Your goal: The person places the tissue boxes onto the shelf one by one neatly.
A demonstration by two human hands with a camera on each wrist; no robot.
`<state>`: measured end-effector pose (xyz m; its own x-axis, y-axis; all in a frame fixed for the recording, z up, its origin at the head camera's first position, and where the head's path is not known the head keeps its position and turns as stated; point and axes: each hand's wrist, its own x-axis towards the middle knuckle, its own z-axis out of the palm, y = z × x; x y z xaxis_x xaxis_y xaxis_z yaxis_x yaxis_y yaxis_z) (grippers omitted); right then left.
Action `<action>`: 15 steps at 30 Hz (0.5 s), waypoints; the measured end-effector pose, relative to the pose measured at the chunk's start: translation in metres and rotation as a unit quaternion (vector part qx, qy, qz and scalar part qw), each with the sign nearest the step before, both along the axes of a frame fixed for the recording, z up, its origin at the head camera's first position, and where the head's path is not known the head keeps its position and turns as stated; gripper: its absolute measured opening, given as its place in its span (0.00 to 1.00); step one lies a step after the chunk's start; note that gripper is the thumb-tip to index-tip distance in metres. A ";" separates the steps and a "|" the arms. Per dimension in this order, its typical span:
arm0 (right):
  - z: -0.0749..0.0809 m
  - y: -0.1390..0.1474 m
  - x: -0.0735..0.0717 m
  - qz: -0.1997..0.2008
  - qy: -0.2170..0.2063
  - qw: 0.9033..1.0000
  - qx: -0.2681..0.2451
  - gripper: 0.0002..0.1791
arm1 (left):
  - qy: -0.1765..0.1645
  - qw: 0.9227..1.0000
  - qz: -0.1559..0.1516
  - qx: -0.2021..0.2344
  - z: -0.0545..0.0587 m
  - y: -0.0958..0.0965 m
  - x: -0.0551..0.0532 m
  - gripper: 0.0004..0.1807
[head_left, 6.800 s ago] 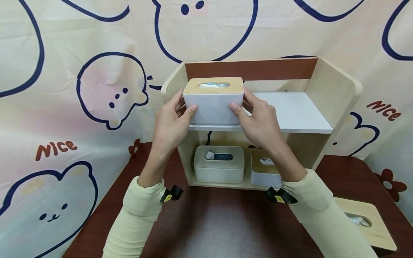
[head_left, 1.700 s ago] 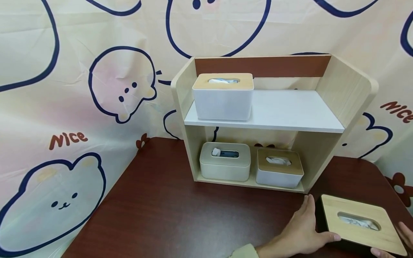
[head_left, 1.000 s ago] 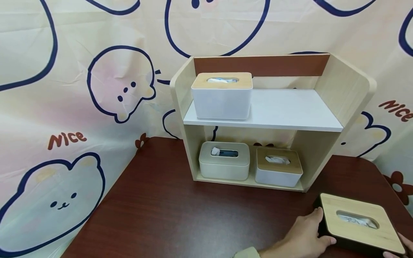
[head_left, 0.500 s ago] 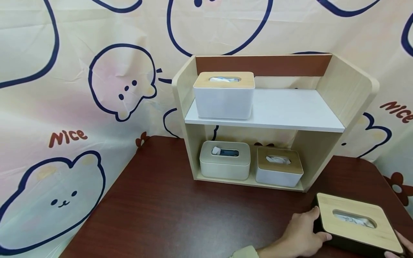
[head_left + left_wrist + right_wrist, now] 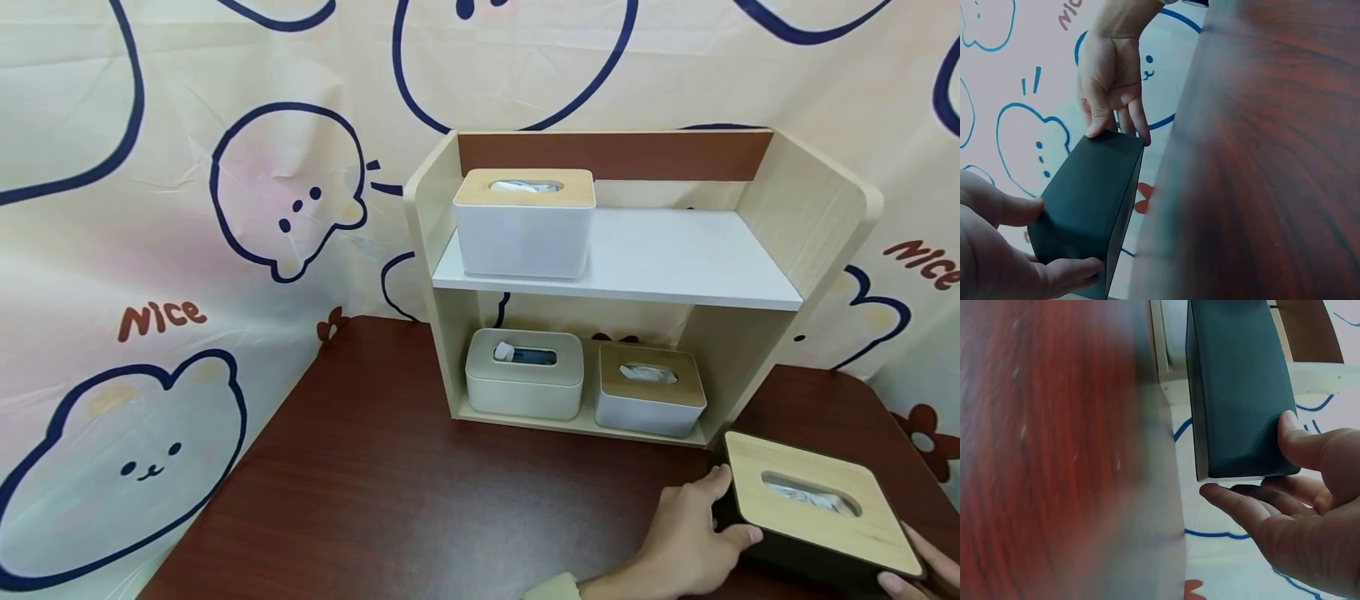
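A black tissue box point(image 5: 825, 527) with a light wooden lid is at the right front of the head view, tissue showing in its oval slot. My left hand point(image 5: 686, 537) grips its left end, thumb on the near side. The right hand point(image 5: 926, 567) holds the opposite end, partly cut off by the frame. In the left wrist view the dark box side point(image 5: 1085, 187) lies between both hands. The right wrist view has my right thumb on the box's side point(image 5: 1244, 400), with the other fingers around its end.
A two-tier wooden shelf point(image 5: 813, 217) stands behind the dark table point(image 5: 465, 500). On its white upper board point(image 5: 675, 250) sits a white tissue box point(image 5: 522, 240) at the left. Below are a cream tissue box point(image 5: 525, 390) and a smaller wood-lidded one point(image 5: 648, 410).
The white wood-lidded box, earlier held by both hands, now sits released on the upper shelf. Both hands moved to the black tissue box, gripped it and shifted it slightly left and towards the shelf.
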<state>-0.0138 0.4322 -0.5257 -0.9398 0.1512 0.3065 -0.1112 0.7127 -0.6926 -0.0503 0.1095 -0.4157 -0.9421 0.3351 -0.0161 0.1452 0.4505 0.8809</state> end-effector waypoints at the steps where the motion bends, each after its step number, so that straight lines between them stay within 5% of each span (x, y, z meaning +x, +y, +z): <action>1: 0.003 -0.003 0.000 -0.002 0.005 1.000 -0.006 0.40 | 0.002 1.000 0.001 0.008 0.002 -0.002 0.000 0.37; 8: 0.018 -0.026 -0.001 -0.011 -0.033 0.999 -0.015 0.40 | 0.011 0.997 0.004 0.076 0.009 -0.020 0.001 0.36; 15: 0.050 -0.062 -0.008 -0.026 -0.083 0.996 -0.008 0.42 | -0.001 0.993 0.009 0.118 0.016 -0.044 -0.001 0.35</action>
